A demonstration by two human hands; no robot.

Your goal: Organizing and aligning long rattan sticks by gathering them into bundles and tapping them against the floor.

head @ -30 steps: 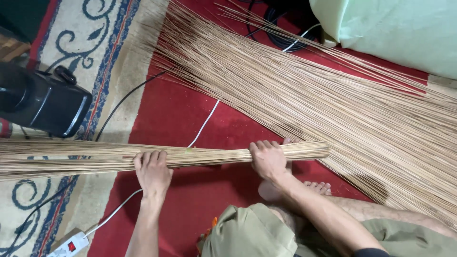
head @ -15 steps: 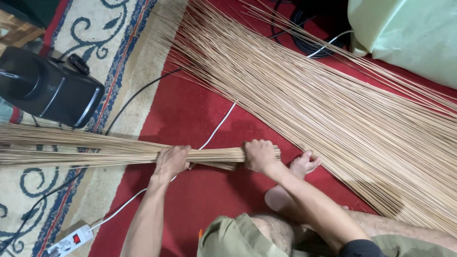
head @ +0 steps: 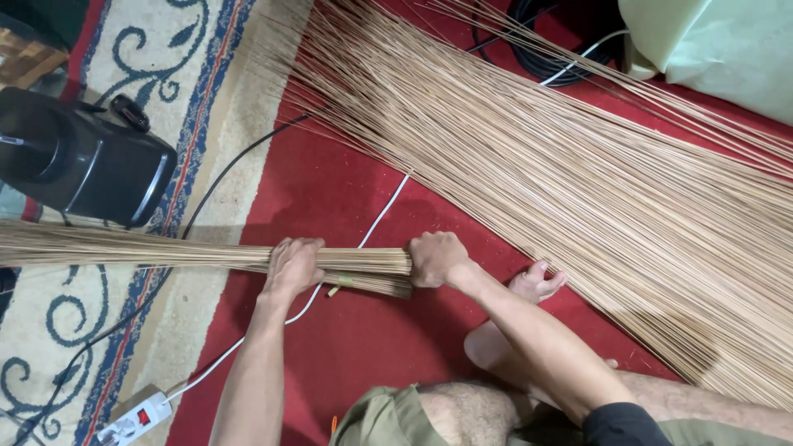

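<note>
Since the earlier view, I see my right hand [head: 436, 258] has slid left along the stick bundle [head: 165, 248], so the cut ends that stuck out past it now sit flush against its palm near frame centre. I read that as the butt ends being tapped level. My left hand [head: 293, 264] has held its place just left of centre, fingers [head: 307, 245] curled right round the bundle; the right hand's fingers are closed over the end. Between the hands a yellowish tie [head: 339, 285] shows on a lower clump. The bundle is thin, straw-coloured sticks, tight at the hands and fanning toward the left edge, lying over the red carpet [head: 355, 347]. A white cable [head: 380, 219] passes beneath. Farther up, loose sticks [head: 578, 182] spread across the right half; a black appliance [head: 78, 161] sits upper left.
</note>
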